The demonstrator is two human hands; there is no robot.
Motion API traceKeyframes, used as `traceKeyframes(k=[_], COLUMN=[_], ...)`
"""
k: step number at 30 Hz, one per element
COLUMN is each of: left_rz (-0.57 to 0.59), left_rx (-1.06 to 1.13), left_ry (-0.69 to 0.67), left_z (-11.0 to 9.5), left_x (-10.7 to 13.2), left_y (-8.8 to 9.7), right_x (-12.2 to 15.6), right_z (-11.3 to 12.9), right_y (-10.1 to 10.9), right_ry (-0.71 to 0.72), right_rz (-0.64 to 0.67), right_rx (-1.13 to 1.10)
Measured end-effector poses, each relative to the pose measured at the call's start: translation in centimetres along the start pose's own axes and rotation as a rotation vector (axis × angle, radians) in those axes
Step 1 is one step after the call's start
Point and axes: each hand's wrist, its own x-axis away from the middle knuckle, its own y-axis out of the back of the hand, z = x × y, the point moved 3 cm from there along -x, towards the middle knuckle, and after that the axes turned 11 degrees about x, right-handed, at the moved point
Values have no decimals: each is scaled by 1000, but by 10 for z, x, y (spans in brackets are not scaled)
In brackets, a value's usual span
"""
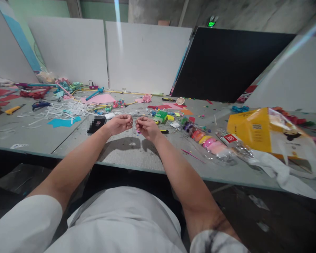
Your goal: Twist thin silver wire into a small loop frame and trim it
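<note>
Centrally, left hand (121,123) and right hand (148,128) pinching something tiny (132,122), unidentifiable, smartphone (98,123) just left, yellow plastic bag (246,130) at right

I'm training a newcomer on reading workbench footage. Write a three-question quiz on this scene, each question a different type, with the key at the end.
1. Multiple choice: in this view, where does the orange utility knife lie relative to the pile of white paper strips?
A. To its left
B. To its right
C. On top of it

2. True or false: the left hand and the right hand are both raised above the tabletop.

3. Fill in the blank: the exit sign above the black board glows ____.

Key: 1. A; 2. True; 3. green.
</note>
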Motion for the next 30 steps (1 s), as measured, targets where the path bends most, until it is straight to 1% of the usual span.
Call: traceKeyframes(k=[7, 14, 19, 22, 24, 30], left_rz=[-130, -272, -348, -363, -353, -258], left_rx=[-92, -243, -297, -283, -249, -67], left_ry=[-98, -170, -194, -179, -158, -116], left_z=[4, 13, 17, 16, 16, 14], left_x=[-8, -17, -20, -21, -20, -17], left_y=[8, 18, 24, 27, 27, 21], right_x=[-5, -5, -3, -5, -8, -14], right_z=[-1, -6, -10, -13, -15, -18], right_y=[2, -1, -5, -4, -2, 8], right_ry=[82, 173, 194, 180, 160, 111], right_rz=[-53, -99, -133, -154, -163, -182], right_rx=[97, 304, 400, 395, 366, 214])
